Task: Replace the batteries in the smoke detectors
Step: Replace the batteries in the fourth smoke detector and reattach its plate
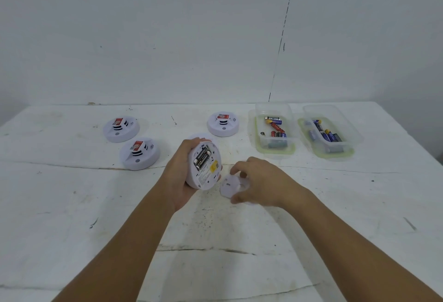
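Holding mixed batteries [275,127]: two clear tubs [263,143].

Head view, down onto table [72,205]

A bare, makeshift workroom is showing here rather than a furnished home: a plain white wall [167,37] with a thin dark crack is standing behind a scuffed, cracked white table [239,241]. Identical smoke detectors [121,129] are sitting toward its far edge, and two clear plastic bins [274,129] of sorted batteries are lying near its far right corner.
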The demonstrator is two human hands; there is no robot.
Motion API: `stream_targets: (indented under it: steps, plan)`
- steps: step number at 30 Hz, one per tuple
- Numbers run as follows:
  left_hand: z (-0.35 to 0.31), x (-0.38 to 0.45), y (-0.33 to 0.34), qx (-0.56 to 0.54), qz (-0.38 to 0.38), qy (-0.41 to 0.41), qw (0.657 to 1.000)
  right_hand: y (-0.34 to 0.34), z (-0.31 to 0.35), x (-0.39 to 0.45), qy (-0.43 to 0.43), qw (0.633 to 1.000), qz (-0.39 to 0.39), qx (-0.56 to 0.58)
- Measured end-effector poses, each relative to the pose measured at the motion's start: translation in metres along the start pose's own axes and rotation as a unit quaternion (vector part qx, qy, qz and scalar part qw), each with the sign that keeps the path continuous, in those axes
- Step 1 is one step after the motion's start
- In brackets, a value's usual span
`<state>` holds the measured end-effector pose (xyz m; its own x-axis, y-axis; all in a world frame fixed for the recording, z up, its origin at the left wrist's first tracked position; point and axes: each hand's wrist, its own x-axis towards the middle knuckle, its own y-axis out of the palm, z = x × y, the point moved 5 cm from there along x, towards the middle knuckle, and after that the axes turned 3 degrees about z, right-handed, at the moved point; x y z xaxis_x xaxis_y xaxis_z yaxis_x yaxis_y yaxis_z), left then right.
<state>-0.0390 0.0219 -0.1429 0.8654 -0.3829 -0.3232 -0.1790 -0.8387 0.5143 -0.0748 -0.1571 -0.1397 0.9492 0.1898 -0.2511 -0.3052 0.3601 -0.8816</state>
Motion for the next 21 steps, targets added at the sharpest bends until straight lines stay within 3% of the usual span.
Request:
stream_targets:
  steps: [6,10,14,21]
  plan:
    - [-0.004,-0.006,-0.008,-0.045,-0.009,-0.004,0.999,-0.003,-0.004,-0.005,-0.019,0.997,-0.070,-0.040]
    - [-0.008,-0.008,-0.011,-0.085,-0.008,-0.003,0.996,-0.030,-0.002,-0.011,-0.044,0.981,-0.176,0.066]
    - [-0.007,-0.010,-0.001,-0.104,0.013,-0.009,0.994,-0.040,0.030,-0.022,-0.134,0.937,-0.246,0.208]
    - [-0.008,-0.015,0.016,-0.124,0.052,-0.028,0.991,-0.015,0.061,-0.020,-0.180,0.912,-0.295,0.221]
